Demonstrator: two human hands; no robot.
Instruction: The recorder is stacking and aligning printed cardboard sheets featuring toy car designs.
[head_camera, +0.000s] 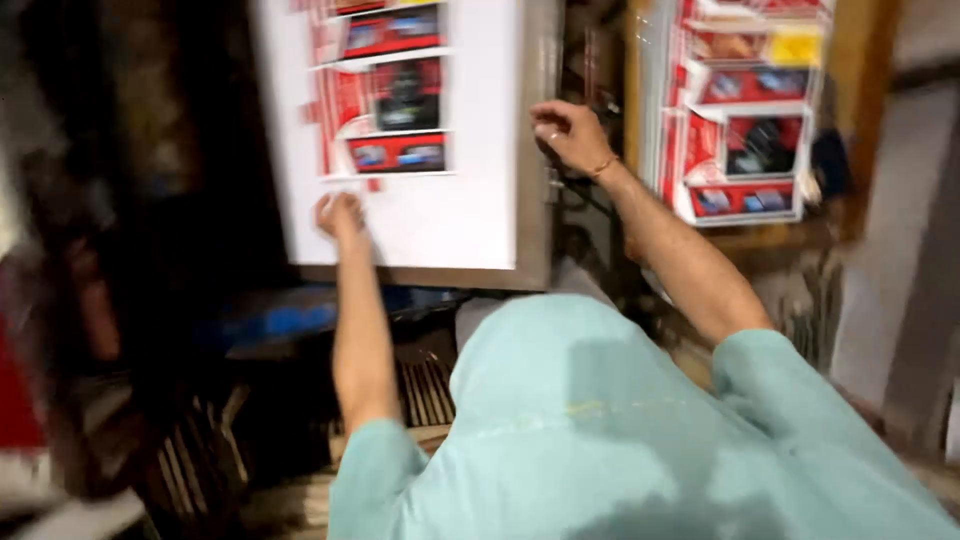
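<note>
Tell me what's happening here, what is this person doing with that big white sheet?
A person in a pale green shirt leans over a large white printed sheet lying on a metal-edged table. The left hand presses on the sheet's lower part, just below red and black printed panels. The right hand is at the table's right edge. A stack of similar prints lies further right. The picture is blurred.
</note>
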